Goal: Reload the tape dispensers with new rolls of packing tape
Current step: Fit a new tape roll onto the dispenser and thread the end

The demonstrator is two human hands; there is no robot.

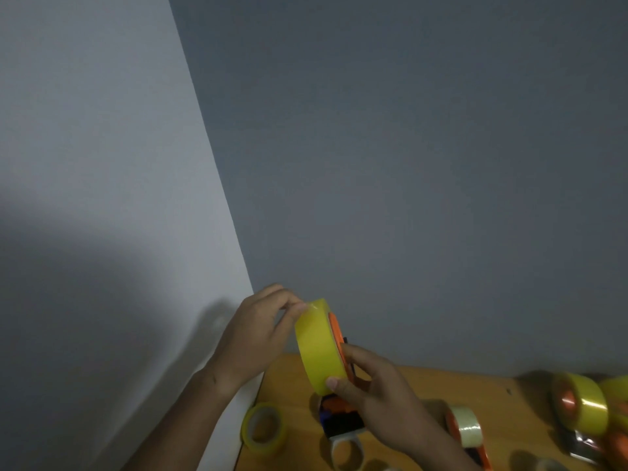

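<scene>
A yellow roll of packing tape (319, 345) sits on an orange dispenser (336, 338), held up above the wooden table (424, 385). My right hand (377, 392) grips the dispenser from below, thumb against the roll's lower edge. My left hand (261, 331) pinches the top edge of the roll with fingertips. Most of the dispenser is hidden behind the roll and my right hand.
On the table lie a loose yellow roll (263, 428) at the left edge, a dark dispenser (339, 419) with a pale roll under my right hand, a clear-tape dispenser (465, 430), and a loaded yellow dispenser (584, 402) at the right. Grey walls meet in a corner behind.
</scene>
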